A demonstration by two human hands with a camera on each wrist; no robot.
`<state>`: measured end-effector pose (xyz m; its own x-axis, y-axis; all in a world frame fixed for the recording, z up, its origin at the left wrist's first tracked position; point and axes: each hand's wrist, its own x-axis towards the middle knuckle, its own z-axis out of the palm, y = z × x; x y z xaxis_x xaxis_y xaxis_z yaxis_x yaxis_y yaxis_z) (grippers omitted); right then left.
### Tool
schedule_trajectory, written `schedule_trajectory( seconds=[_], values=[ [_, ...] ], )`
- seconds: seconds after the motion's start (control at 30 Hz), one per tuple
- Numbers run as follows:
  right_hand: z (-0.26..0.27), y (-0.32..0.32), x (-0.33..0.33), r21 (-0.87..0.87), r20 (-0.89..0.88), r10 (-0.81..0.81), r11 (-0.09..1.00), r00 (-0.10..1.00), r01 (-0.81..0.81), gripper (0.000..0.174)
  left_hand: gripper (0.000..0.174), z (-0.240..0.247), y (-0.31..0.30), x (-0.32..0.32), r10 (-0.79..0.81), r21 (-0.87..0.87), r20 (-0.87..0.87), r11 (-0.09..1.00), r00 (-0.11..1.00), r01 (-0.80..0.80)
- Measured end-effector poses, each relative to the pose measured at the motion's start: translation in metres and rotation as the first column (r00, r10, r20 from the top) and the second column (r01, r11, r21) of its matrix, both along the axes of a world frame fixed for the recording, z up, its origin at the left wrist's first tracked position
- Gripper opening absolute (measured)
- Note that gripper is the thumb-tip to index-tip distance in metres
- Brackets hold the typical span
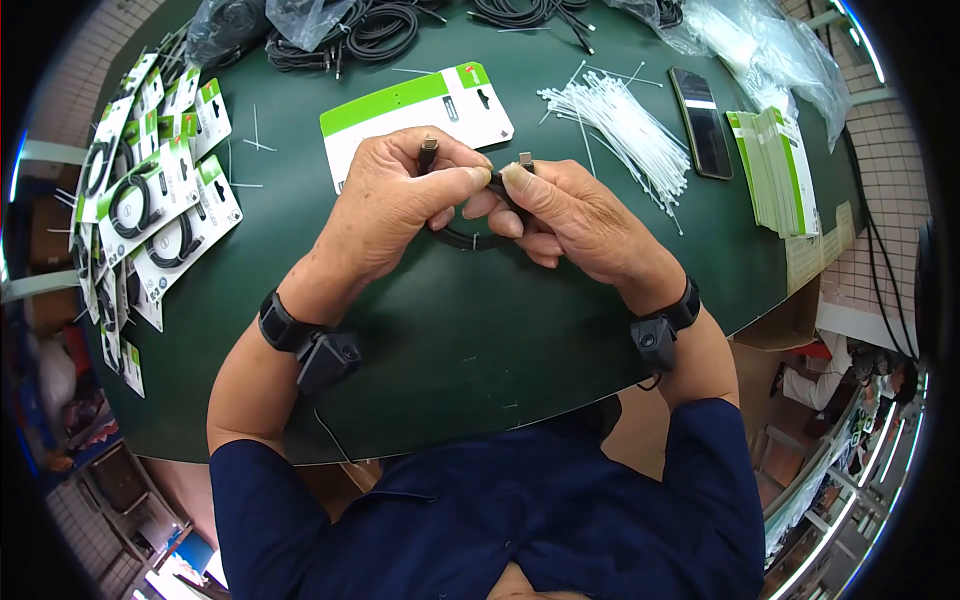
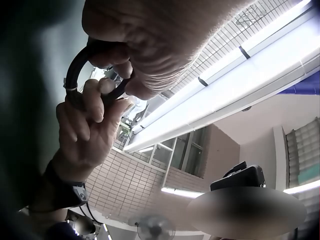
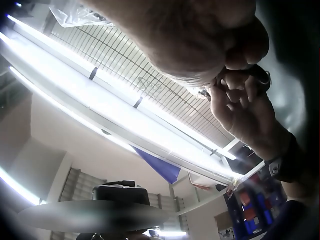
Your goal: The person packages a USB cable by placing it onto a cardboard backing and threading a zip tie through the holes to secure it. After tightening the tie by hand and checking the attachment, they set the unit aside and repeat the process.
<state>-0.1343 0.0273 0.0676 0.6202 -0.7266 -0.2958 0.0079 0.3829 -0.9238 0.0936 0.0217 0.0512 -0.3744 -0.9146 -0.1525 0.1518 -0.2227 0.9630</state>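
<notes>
A coiled black USB cable [image 1: 460,238] is between my two hands, with a thin white cable tie [image 1: 475,242] round its lower part. My left hand [image 1: 395,195] pinches the coil between thumb and fingers, and one metal plug [image 1: 429,145] sticks up beside its fingers. My right hand [image 1: 570,210] grips the other side, thumb near a second plug [image 1: 526,159]. The thumbs nearly meet at the top of the loop. In the left wrist view the cable loop [image 2: 75,72] bows out beside the fingers. Just behind the hands lies a white and green backing card [image 1: 420,105].
Carded cables [image 1: 150,200] are piled at the left. White cable ties [image 1: 630,135] lie in a heap at the right, beside a phone [image 1: 702,125] and a stack of cards [image 1: 775,175]. Loose black cables [image 1: 380,35] and plastic bags [image 1: 770,45] line the back of the green table [image 1: 480,350].
</notes>
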Motion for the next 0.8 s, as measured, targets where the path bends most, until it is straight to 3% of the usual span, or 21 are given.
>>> schedule_trajectory(
  seconds=[0.07, 0.17, 0.33, 0.43, 0.47, 0.57, 0.7, 0.8],
  values=[
    [0.001, -0.002, 0.0, 0.018, 0.027, 0.011, 1.0, 1.0, -0.012, 0.044, 0.016, 0.005, -0.002, 0.001, -0.017, 0.006, -0.011, 1.0, 1.0, 0.017],
    [-0.006, -0.003, -0.002, -0.065, -0.06, 0.016, 0.998, 0.998, -0.02, 0.04, 0.015, 0.008, 0.0, -0.003, -0.012, -0.214, 0.205, 0.975, 0.979, 0.057],
    [-0.001, 0.005, 0.0, -0.135, -0.036, -0.061, 0.989, 0.998, 0.055, 0.032, 0.015, 0.015, 0.006, -0.002, -0.019, -0.184, 0.209, 0.981, 0.978, 0.058],
    [-0.012, 0.002, 0.011, -0.287, -0.259, 0.015, 0.953, 0.966, -0.092, 0.027, 0.017, 0.007, 0.001, -0.004, 0.001, -0.243, 0.274, 0.968, 0.962, 0.068],
    [-0.011, 0.001, 0.009, -0.293, -0.259, 0.007, 0.952, 0.966, -0.086, 0.027, 0.017, 0.007, -0.001, -0.003, -0.004, -0.248, 0.273, 0.966, 0.962, 0.074],
    [-0.005, -0.001, 0.006, -0.173, -0.16, 0.029, 0.983, 0.987, -0.057, 0.027, 0.021, 0.005, -0.001, -0.001, -0.035, 0.088, 0.063, 0.996, 0.997, 0.029],
    [0.003, -0.004, -0.001, -0.049, -0.053, 0.0, 0.999, 0.999, -0.002, 0.03, 0.024, 0.013, 0.0, -0.002, -0.045, 0.106, -0.045, 0.993, 0.998, 0.05],
    [0.003, -0.007, -0.004, -0.021, -0.009, 0.035, 0.999, 0.999, -0.035, 0.032, 0.025, 0.018, 0.001, -0.004, -0.036, 0.092, -0.022, 0.995, 0.999, 0.038]
  ],
)
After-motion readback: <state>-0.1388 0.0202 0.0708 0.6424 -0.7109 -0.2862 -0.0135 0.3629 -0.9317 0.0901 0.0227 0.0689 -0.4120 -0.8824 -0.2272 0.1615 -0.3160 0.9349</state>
